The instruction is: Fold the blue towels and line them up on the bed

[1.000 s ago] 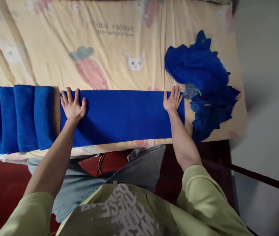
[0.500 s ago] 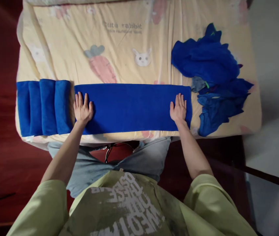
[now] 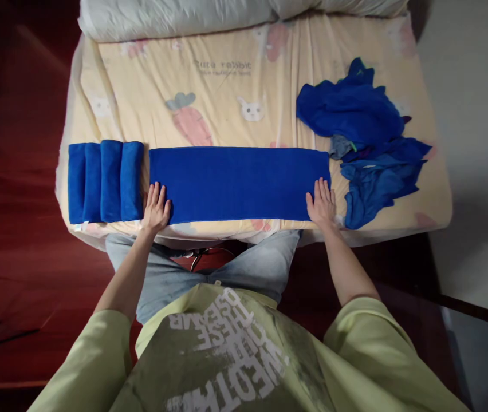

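Observation:
A long blue towel [image 3: 239, 183], folded into a flat strip, lies across the near edge of a yellow cartoon-print bed sheet [image 3: 227, 86]. My left hand [image 3: 156, 207] rests flat on its near left corner, fingers stretched out. My right hand [image 3: 322, 202] lies flat on its near right corner, fingers out too. Neither hand holds anything.
Several folded blue towels [image 3: 105, 181] stand side by side to the left of the strip. A heap of loose blue cloths [image 3: 362, 140] lies to the right. A pale pillow or quilt [image 3: 227, 14] runs along the bed's far end. Dark red floor surrounds the bed.
Both hands have slid toward me along the towel, from its far edge to its near edge. The view has pulled back from the bed.

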The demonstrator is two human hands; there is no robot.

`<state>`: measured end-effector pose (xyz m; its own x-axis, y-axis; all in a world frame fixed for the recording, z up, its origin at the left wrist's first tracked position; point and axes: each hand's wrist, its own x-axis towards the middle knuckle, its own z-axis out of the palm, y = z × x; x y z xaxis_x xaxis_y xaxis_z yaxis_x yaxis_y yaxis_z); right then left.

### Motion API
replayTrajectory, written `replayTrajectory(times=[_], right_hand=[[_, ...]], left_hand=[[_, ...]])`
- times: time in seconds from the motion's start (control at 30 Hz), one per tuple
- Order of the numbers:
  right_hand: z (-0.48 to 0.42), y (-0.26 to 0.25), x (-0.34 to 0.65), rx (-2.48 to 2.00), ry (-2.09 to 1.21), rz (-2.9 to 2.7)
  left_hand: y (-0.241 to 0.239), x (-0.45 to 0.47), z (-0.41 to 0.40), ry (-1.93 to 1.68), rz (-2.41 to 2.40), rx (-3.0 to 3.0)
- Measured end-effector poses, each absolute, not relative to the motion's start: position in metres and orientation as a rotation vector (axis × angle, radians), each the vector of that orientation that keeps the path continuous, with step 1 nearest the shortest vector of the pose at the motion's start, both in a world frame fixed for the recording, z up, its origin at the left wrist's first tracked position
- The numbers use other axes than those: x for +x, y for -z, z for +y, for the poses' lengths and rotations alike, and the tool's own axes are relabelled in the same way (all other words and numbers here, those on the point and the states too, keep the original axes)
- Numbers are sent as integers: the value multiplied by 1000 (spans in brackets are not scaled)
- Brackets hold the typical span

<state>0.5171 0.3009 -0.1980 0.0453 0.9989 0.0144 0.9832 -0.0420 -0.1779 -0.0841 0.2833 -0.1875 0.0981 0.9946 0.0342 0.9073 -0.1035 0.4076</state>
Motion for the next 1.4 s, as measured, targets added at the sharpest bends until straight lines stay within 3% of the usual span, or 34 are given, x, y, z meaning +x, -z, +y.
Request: replayTrajectory(times=[0.77, 1.4], right_hand=[[294, 191, 525, -2208, -214, -2061], [289, 188, 508, -2181, -112, -2189]], left_hand=[[185, -84, 297, -429, 1942, 2035], [199, -87, 291, -643, 1852, 2094]])
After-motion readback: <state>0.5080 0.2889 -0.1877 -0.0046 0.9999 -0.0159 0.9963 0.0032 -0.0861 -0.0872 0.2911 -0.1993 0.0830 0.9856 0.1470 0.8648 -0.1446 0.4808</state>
